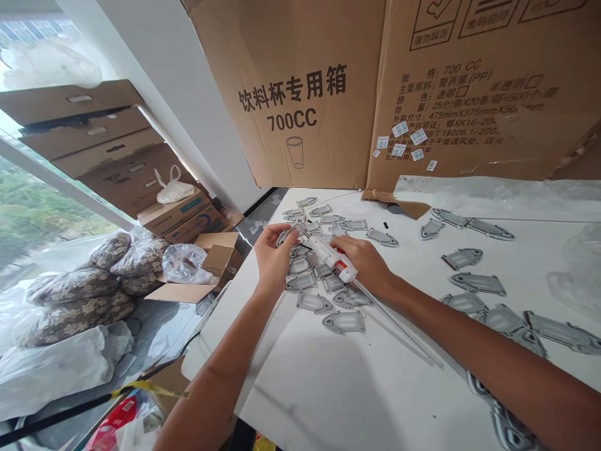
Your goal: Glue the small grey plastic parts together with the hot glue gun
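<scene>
My left hand is closed around a small grey flat part, held over the white table. My right hand grips a white pen-shaped tool with red on it, its tip pointing at the held part. A thin white cord trails from the tool's rear across the table toward me. Several more grey parts lie in loose rows just under and in front of both hands.
More grey parts are scattered to the right. Large cardboard boxes stand at the table's back edge. A clear plastic sheet lies at back right. Left of the table, on the floor, are small boxes and filled bags.
</scene>
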The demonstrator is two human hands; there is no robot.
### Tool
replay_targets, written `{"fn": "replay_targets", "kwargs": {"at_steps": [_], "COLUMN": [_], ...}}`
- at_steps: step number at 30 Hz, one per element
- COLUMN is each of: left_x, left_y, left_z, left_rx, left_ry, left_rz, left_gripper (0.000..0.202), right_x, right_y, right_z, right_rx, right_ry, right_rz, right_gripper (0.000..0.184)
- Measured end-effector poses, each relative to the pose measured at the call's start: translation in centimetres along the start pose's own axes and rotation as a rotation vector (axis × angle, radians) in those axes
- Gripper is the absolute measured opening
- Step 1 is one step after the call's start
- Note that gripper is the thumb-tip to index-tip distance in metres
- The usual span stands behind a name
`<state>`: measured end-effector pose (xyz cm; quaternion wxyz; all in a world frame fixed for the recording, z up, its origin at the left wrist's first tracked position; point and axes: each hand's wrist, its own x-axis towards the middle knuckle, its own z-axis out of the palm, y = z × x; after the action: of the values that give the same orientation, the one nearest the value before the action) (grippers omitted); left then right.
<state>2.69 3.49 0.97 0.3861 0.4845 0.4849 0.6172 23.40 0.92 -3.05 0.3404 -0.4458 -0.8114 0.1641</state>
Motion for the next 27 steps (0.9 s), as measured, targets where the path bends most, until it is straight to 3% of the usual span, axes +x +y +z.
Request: {"fn": "replay_targets", "kwargs": {"at_steps": [8,15,22,27], "left_x": [0.1,0.2,0.3,-0.4], "left_y": [0.0,-0.2,0.0,0.7], "left_z": [-0.2,-0.2,-0.1,0.1], "left_rx": [-0.067,-0.086,-0.151,0.006], "left_ry": [0.006,0.003,0.0,-0.144], "left_rz": [-0.086,-0.103,-0.149,-0.077], "left_gripper": [0.029,0.031,0.026,0.029], "right_x": [-0.1,-0.1,0.0,1.0], "right_y": [0.1,0.2,0.3,0.1], "right_z": [-0.2,-0.1,-0.1,-1.1], "right_rx": [0.053,0.06,0.077,0.155], "right_ry": [0.161,0.186,0.3,0.469], "right_rz": [-0.072,-0.062,-0.011,0.177], "right_gripper": [0.006,0.005,0.005,0.03]}}
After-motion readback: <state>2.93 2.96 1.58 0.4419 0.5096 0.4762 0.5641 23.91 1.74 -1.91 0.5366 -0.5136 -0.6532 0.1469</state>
